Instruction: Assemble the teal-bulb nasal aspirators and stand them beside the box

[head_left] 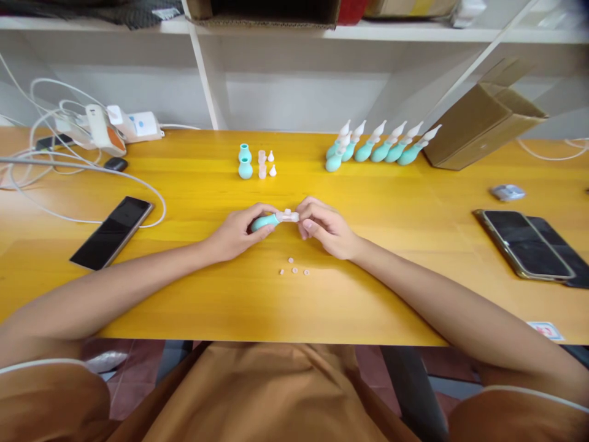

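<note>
My left hand (237, 232) grips a teal rubber bulb (264, 222) lying sideways just above the yellow table (184, 294). My right hand (327, 228) pinches the clear plastic piece (288, 216) fitted at the bulb's mouth. Several tiny pale discs (293, 267) lie on the table just in front of my hands. Farther back stand two loose teal bulbs (245, 162) with small clear and white parts (265, 164) beside them. A row of several assembled teal bulbs with white tips (381, 145) lies at the back right.
A black phone (113, 231) lies at left, near white cables and a power strip (110, 126). Two phones (529, 244) lie at right, a small foil packet (507, 192) behind them. A cardboard box (483, 120) leans at back right under a white shelf.
</note>
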`<state>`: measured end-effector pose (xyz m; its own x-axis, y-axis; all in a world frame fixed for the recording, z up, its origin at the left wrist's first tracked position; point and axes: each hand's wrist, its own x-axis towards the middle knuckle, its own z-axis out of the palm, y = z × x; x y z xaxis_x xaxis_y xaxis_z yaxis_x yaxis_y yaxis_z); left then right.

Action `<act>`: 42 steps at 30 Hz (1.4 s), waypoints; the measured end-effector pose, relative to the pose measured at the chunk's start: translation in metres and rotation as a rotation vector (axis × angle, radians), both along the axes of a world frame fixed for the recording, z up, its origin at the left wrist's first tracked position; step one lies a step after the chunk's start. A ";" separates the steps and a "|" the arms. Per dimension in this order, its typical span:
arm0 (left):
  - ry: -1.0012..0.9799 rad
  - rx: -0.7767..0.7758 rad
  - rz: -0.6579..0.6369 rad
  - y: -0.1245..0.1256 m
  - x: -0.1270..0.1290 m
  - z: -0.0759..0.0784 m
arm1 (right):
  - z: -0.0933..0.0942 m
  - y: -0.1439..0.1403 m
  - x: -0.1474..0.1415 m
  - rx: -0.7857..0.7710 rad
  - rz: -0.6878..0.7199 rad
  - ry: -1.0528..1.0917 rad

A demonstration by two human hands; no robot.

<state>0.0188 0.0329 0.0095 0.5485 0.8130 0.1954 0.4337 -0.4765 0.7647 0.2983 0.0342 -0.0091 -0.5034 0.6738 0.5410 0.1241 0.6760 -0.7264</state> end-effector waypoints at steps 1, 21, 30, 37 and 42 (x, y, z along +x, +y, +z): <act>-0.003 -0.011 0.010 0.000 0.000 -0.001 | 0.000 0.000 0.000 -0.002 0.004 0.001; 0.002 0.030 -0.006 -0.001 0.001 0.000 | -0.002 -0.002 0.000 0.071 0.092 -0.084; 0.061 0.072 -0.179 0.003 -0.005 -0.002 | 0.000 -0.010 -0.001 0.245 0.166 -0.133; 0.050 0.071 -0.262 0.002 -0.006 -0.005 | 0.000 -0.016 -0.004 0.573 0.085 -0.328; 0.038 0.127 -0.350 0.002 -0.007 -0.009 | 0.002 -0.019 -0.009 0.445 0.159 -0.244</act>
<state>0.0114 0.0348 0.0009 0.7977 0.5457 0.2566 0.2549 -0.6908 0.6767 0.2892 0.0148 -0.0071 -0.7276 0.3105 0.6117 0.1243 0.9366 -0.3275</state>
